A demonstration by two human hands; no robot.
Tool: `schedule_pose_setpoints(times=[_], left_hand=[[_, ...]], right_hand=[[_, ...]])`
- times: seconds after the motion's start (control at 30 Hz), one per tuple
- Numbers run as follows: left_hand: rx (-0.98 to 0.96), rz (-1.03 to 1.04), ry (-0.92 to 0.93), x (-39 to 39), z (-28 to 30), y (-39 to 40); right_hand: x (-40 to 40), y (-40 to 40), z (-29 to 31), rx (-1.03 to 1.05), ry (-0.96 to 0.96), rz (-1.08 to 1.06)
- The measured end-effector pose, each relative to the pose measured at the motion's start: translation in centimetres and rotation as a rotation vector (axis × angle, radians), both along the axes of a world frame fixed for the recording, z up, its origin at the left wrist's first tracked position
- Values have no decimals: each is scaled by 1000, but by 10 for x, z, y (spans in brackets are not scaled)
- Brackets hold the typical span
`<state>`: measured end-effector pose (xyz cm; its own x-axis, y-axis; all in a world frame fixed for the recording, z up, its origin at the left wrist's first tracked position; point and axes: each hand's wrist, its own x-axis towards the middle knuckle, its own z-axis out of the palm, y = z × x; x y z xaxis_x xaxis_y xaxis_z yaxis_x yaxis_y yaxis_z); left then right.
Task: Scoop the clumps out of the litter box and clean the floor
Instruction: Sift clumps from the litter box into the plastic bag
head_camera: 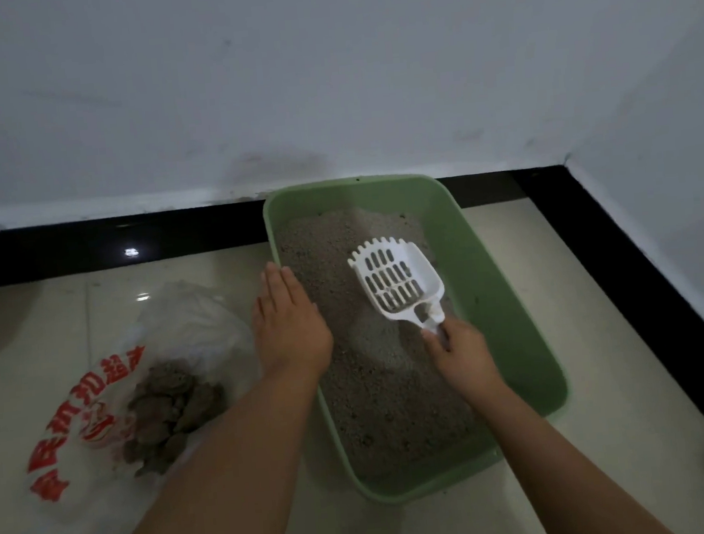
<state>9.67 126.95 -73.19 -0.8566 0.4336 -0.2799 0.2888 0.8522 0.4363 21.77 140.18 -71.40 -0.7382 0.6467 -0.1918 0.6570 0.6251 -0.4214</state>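
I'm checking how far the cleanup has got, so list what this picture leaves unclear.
- Clumps left in the litter: head view, dim and grainy, and the left hand and right hand cover part.
- Scoop handle: wrapped in the right hand's grip.
- Plastic bag: red print crumpled and blurred, unreadable; left forearm covers its near edge.
- Floor: any spilled grains are too small to tell.

Green litter box (510, 295) holds grey litter (378, 392); white slotted scoop (394, 282) above.
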Motion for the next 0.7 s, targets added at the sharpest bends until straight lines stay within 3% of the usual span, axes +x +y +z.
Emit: schedule_pose_setpoints(times=[0.33, 0.57, 0.7], left_hand=[[-24, 10, 16, 0, -3, 3], [-23, 22, 16, 0, -4, 6], [-23, 22, 17, 0, -5, 8]], right_hand=[[-9, 33, -15, -125, -67, -153], [-13, 56, 21, -132, -414, 10], [-27, 55, 42, -138, -507, 72]])
